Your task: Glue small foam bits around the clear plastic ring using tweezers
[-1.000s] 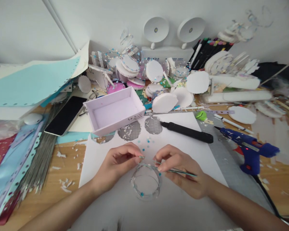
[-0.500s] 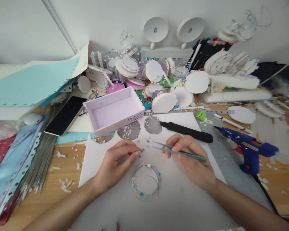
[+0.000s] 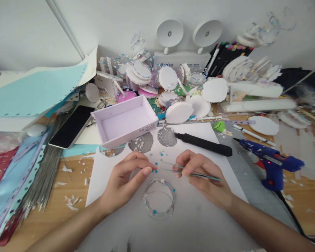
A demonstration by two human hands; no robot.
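My right hand (image 3: 202, 173) grips a pair of teal tweezers (image 3: 199, 175), whose slightly blurred tips point left with a gap between them. Across from it, my left hand (image 3: 130, 175) rests low over the white paper (image 3: 199, 217), thumb and index finger a little apart. Small blue pieces (image 3: 156, 163) lie right by its fingertips, and a few more are scattered behind, near the cut-out holes. Nearer to me, a thin wire ring (image 3: 145, 197) with blue and white bits along it lies on the paper between both wrists.
A lilac open box (image 3: 126, 122) stands behind my left hand. A black pen-like tool (image 3: 204, 144) lies behind my right, with a blue glue gun (image 3: 267, 157) farther right. White discs (image 3: 180, 112) crowd the back. A phone (image 3: 72, 126) and wire bundle (image 3: 46, 171) are left.
My left thumb and index finger have parted, and a blue piece now lies by them. My right hand has shifted slightly left and nearer, bringing the tweezer tips lower.
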